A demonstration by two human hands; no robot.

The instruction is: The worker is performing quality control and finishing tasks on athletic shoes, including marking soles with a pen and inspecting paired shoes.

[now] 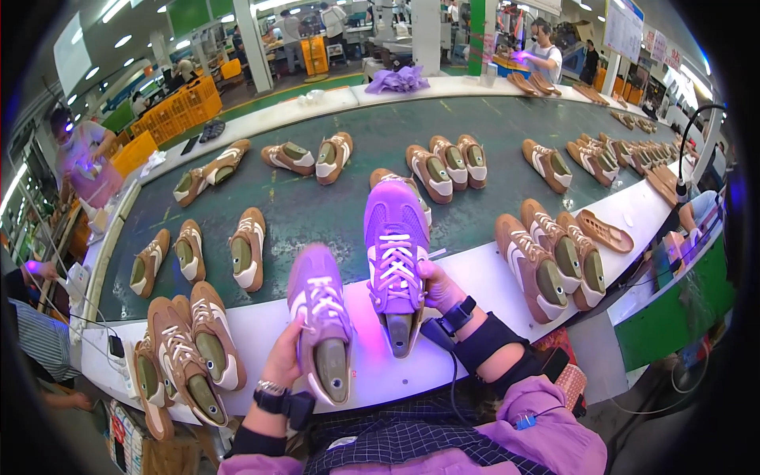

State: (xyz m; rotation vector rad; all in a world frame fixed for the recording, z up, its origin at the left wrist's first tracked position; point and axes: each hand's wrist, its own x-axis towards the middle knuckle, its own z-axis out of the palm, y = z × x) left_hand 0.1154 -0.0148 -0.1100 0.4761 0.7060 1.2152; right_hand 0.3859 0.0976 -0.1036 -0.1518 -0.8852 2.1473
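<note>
My left hand grips a brown sneaker with white laces by its left side, above the white table edge. The shoe's heel faces me, and an olive insert fills its opening. Against the right side of a second sneaker, my right hand is closed. This one is raised higher, toe pointing away, and purple light colours it strongly. The two shoes are side by side with a small gap between them. Behind the raised one, another brown sneaker is partly hidden.
A dark green belt carries several spaced sneakers. Shoe clusters stand on the white ledge at left and right, with a loose brown sole near the right one. Purple plastic lies at the far edge. Other people work around the line.
</note>
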